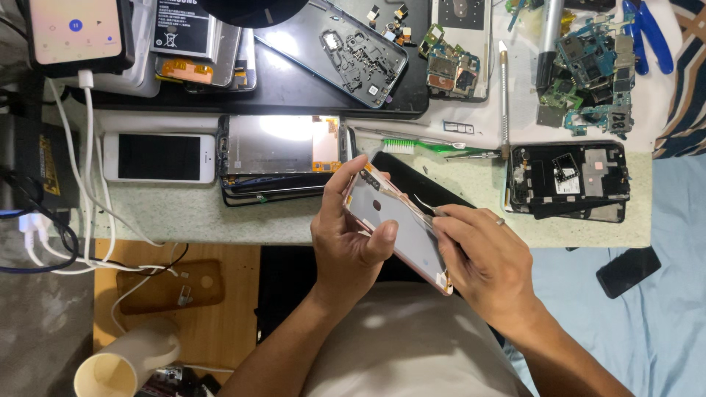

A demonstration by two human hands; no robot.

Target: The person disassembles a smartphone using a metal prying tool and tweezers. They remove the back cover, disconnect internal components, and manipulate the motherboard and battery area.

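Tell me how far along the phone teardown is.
Done: the phone panel is off its body and bare, held up by the left hand. In hand: the right hand works thin tweezers along its upper edge. Left: the rose-coloured frame with orange tabs is still on the panel; nothing is reassembled.

A white phone (159, 157) lies near a green-bristled brush (430, 146), blue-handled pliers (650, 33) and a pale speckled worktop (294, 217).
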